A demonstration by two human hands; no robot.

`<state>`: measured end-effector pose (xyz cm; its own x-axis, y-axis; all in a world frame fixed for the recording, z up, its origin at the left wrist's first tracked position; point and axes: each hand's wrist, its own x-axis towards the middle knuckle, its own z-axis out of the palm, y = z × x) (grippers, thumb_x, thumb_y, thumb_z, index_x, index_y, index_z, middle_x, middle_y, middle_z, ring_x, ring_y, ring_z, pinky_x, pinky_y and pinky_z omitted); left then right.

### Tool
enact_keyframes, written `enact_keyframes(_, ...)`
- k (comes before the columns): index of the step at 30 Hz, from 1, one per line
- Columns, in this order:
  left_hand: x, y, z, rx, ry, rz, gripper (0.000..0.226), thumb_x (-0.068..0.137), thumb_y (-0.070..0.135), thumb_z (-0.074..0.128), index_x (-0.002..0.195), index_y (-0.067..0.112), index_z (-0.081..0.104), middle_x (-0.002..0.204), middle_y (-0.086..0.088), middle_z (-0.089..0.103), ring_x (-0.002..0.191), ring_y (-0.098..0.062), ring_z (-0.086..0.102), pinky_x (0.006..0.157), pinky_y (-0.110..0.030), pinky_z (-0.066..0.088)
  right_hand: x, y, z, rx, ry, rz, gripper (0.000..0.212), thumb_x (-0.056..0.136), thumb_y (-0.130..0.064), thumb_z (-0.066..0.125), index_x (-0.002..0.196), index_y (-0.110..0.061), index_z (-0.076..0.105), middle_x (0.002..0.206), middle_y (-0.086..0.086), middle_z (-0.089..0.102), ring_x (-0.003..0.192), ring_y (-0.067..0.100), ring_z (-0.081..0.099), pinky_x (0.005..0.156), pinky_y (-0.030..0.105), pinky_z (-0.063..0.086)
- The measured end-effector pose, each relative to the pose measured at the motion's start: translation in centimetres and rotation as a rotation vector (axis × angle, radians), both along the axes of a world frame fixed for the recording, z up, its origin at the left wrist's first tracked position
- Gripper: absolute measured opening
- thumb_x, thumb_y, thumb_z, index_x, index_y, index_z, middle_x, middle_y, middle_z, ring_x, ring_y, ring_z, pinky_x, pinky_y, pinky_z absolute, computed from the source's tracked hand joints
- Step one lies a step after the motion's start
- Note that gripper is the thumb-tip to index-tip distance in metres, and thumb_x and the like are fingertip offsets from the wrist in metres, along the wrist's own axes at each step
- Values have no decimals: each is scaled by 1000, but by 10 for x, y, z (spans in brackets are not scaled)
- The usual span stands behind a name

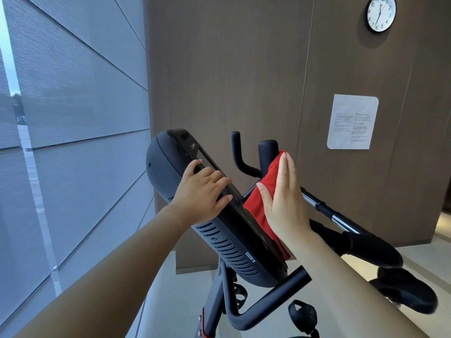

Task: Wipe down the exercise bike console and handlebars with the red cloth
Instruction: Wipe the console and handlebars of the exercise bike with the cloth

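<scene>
From the head camera, your left hand [203,191] is gripping the top edge of the console [219,211], fingers curled over its dark face. Your right hand [284,198] is lying flat and open, pressing the cloth [262,198] against the console's right side. Handlebars [246,157] are rising behind the console; a clock [380,13] is hanging well above.

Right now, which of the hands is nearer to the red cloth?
Right. The right hand lies flat against the red cloth, pressing it to the black bike console. The left hand grips the console's other edge, apart from the cloth.
</scene>
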<state>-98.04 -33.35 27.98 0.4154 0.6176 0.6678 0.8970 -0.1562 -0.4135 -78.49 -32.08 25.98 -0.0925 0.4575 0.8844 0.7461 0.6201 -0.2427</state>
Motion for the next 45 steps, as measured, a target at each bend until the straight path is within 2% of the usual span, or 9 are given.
enact_keyframes(6, 1, 2, -4, 57, 18, -17, 49, 89, 51, 27, 95, 26, 68, 86, 7, 63, 89, -18, 57, 99, -41, 21, 9, -1, -26, -8, -2, -26, 73, 93, -55, 24, 144, -4, 18, 146, 20, 32, 130, 33, 40, 98, 33, 39)
enact_keyframes(11, 2, 2, -6, 89, 24, -34, 47, 89, 50, 28, 86, 29, 70, 83, 9, 62, 85, -16, 55, 94, -38, 23, 11, -1, -15, -18, 4, -17, 70, 92, -50, 27, 142, 0, 23, 143, 19, 35, 129, 31, 41, 97, 24, 33)
enact_keyframes(20, 3, 1, -5, 54, 23, -17, 49, 89, 51, 26, 83, 31, 70, 85, 10, 61, 86, -16, 54, 94, -38, 23, 21, -4, -33, -12, -69, -60, 65, 95, -49, 25, 138, -2, 30, 137, 20, 43, 124, 33, 47, 96, 39, 45)
enact_keyframes(24, 3, 2, -6, 56, 22, -18, 48, 89, 52, 26, 83, 32, 69, 85, 10, 61, 86, -16, 54, 94, -39, 23, 21, -5, 4, 92, 52, 40, 57, 95, -38, 32, 139, -2, 31, 138, 18, 41, 127, 26, 41, 103, 25, 33)
enact_keyframes(27, 2, 1, -5, 57, 20, -24, 46, 89, 52, 28, 81, 32, 69, 84, 10, 60, 85, -16, 54, 95, -38, 23, 17, -1, 49, 168, 19, 75, 55, 96, -33, 36, 140, -1, 29, 141, 19, 38, 128, 24, 35, 104, 16, 21)
enact_keyframes(31, 2, 1, -5, 55, 22, -33, 46, 89, 52, 28, 82, 32, 69, 84, 11, 60, 85, -15, 53, 95, -37, 22, 10, 16, 67, 81, -193, 68, 52, 96, -33, 39, 139, -4, 33, 144, 13, 36, 132, 27, 34, 110, 32, 26)
enact_keyframes(37, 1, 3, -6, 63, 18, -52, 44, 89, 52, 30, 81, 32, 69, 83, 11, 60, 84, -14, 52, 95, -36, 23, 8, 15, 58, 82, -183, 77, 52, 94, -37, 33, 133, -5, 41, 141, 12, 38, 129, 30, 37, 107, 35, 28)
enact_keyframes(42, 1, 6, -7, 75, 15, -46, 43, 89, 51, 31, 80, 32, 69, 82, 11, 60, 83, -14, 52, 95, -37, 23, 0, 15, 75, 89, -325, 20, 52, 90, -43, 30, 122, -9, 51, 132, 9, 48, 122, 31, 41, 97, 49, 41)
enact_keyframes(45, 1, 6, -8, 58, 9, -46, 45, 90, 52, 30, 82, 32, 68, 83, 11, 60, 84, -14, 52, 97, -37, 22, -2, 15, 68, 102, -334, 30, 47, 91, -39, 34, 123, -9, 50, 135, 9, 46, 126, 32, 38, 98, 49, 41)
